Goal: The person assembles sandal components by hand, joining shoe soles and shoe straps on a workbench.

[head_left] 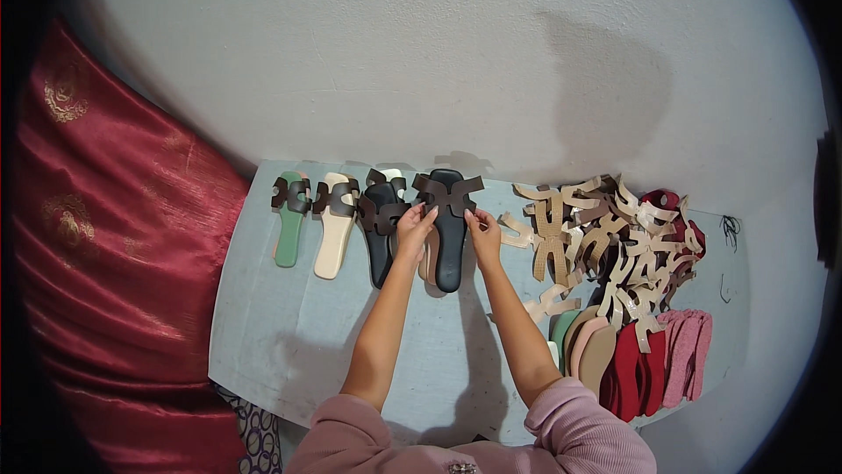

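In front of me a black sandal sole (450, 255) lies toe-up on the table, over a beige one. Across its upper part rests a dark brown H-shaped strap (449, 192), its upper ends spread out to the sides. My left hand (415, 230) pinches the strap's lower left end, and my right hand (483, 235) pinches the lower right end. Just left of my left hand is another black sole (379, 255) with a brown strap on it. Farther left are a cream sole (331, 242) and a green sole (288, 233), each with a brown strap.
A heap of beige, gold and brown straps (605, 228) covers the table's right side. Below it stand green, pink and tan soles (592, 347), red soles (638, 369) and pink fuzzy pieces (686, 356). A wall (395, 62) rises behind; a red satin cloth (132, 255) hangs left.
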`<action>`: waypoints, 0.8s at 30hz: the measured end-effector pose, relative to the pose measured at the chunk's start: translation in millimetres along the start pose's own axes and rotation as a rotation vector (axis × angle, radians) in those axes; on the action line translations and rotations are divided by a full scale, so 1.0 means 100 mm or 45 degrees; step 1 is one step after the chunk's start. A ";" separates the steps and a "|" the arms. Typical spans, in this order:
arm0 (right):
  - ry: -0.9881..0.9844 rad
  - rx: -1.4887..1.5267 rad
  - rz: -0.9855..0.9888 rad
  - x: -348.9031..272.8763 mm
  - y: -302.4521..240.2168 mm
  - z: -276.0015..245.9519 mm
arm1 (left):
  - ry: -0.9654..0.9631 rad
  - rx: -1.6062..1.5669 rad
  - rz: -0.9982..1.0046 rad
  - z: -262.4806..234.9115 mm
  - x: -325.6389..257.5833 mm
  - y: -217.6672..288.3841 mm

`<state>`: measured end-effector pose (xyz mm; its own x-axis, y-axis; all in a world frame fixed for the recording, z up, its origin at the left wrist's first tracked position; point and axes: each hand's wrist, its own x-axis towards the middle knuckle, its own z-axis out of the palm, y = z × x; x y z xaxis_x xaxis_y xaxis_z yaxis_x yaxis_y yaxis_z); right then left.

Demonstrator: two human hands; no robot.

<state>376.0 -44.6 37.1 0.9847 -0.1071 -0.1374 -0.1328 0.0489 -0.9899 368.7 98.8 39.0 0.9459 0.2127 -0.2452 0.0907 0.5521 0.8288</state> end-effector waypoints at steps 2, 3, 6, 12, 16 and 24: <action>-0.005 0.070 -0.004 0.01 -0.03 0.01 | 0.013 0.135 0.061 -0.04 -0.02 0.02; -0.006 0.136 -0.010 0.01 -0.04 0.02 | 0.016 0.139 0.062 -0.06 -0.02 0.03; -0.131 0.303 0.042 0.10 0.02 -0.13 | -0.077 0.229 0.221 0.06 -0.09 0.07; -0.255 0.323 -0.250 -0.02 -0.17 -0.03 | -0.308 0.291 0.136 -0.15 -0.04 0.21; -0.446 0.143 -0.193 0.11 -0.15 -0.14 | -0.353 0.360 -0.016 -0.12 0.03 0.23; -0.600 0.061 -0.023 0.12 -0.40 -0.14 | -0.484 0.335 -0.132 -0.21 -0.01 0.44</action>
<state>391.2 -62.1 74.9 0.9322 0.3533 -0.0790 -0.1207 0.0978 -0.9879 365.0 139.8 65.1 0.9703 -0.1700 -0.1723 0.2199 0.3217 0.9210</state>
